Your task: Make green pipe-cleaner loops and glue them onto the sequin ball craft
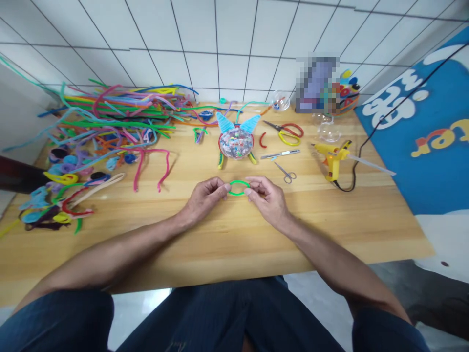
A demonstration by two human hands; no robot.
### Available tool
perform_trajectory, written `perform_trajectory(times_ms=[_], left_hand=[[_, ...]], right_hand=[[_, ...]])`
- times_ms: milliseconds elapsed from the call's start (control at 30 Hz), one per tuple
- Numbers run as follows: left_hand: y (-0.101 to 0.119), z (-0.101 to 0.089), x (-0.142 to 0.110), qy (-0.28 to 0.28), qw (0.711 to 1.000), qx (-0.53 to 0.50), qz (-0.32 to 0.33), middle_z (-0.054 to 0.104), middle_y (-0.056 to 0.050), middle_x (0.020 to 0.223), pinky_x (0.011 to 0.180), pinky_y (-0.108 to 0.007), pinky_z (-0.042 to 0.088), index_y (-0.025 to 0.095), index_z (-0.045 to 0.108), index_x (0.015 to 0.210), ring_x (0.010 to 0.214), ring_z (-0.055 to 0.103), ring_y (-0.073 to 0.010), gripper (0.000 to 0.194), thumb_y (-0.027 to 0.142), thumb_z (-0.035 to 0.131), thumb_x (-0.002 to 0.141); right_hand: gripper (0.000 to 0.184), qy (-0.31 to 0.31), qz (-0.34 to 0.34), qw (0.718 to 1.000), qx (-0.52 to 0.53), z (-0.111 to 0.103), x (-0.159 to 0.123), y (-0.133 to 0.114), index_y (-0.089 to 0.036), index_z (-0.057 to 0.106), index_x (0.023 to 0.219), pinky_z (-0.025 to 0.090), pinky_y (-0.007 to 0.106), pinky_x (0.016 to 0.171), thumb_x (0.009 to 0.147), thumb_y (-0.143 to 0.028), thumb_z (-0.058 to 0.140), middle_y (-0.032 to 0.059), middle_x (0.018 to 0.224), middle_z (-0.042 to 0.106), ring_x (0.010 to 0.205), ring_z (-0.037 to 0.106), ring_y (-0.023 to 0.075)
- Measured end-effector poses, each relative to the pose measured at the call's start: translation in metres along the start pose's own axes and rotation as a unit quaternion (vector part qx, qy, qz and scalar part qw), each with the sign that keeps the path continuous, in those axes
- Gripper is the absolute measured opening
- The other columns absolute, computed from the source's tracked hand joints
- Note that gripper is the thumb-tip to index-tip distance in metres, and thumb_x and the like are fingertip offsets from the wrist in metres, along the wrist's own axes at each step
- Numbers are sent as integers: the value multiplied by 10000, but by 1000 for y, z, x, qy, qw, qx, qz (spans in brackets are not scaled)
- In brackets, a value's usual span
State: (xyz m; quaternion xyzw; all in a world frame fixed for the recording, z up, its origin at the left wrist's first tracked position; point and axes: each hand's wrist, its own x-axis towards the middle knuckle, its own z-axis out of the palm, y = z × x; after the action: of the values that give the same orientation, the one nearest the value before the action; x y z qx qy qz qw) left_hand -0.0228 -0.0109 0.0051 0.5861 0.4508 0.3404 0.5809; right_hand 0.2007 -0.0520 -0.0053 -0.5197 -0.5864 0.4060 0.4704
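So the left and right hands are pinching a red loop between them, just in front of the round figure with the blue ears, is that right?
Not quite: the loop is green, not red, as the head view shows. The left hand and right hand do pinch it between them, in front of the round figure with the blue ears.

No word reads with certainty: the blue panel [399,168] bears slanted white lettering [395,105] and yellow-orange lettering [441,139]; faint script [182,345] on the dark legwear [220,313] is illegible.
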Motion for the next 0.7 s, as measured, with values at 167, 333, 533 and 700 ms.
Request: perform_trajectory(times_ms=[167,333,533,700], left_hand=[[-4,1,1,5,1000,-21,7,517,40,559,470,-240,261,191,666,714,490,365,-84,600,752,812,868],[-5,2,0,11,1000,-17,15,473,57,515,456,-238,239,195,656,714,463,349,-81,639,799,815,848],[-6,3,-1,10,1000,-11,19,478,60,519,448,-235,251,195,654,728,456,348,-78,647,812,816,841],[-6,2,-1,8,1000,0,27,478,61,511,450,-236,245,197,665,746,454,344,-80,629,799,800,864]], right_hand=[[255,-13,-23,999,-25,1,2,7,-263,818,1157,558,320,720,970,-425,759,17,894,775,770,690,179],[399,-28,-62,996,-51,2,2,6,-296,795,1345,580,330,768,954,-375,798,28,999,790,813,680,184],[360,-47,-68,996,-41,2,4,4,-277,806,1312,556,314,750,958,-327,767,15,946,759,785,651,168],[373,-39,-25,998,51,3,9,5,-250,764,1268,533,284,676,929,-404,770,-35,827,698,696,631,138]])
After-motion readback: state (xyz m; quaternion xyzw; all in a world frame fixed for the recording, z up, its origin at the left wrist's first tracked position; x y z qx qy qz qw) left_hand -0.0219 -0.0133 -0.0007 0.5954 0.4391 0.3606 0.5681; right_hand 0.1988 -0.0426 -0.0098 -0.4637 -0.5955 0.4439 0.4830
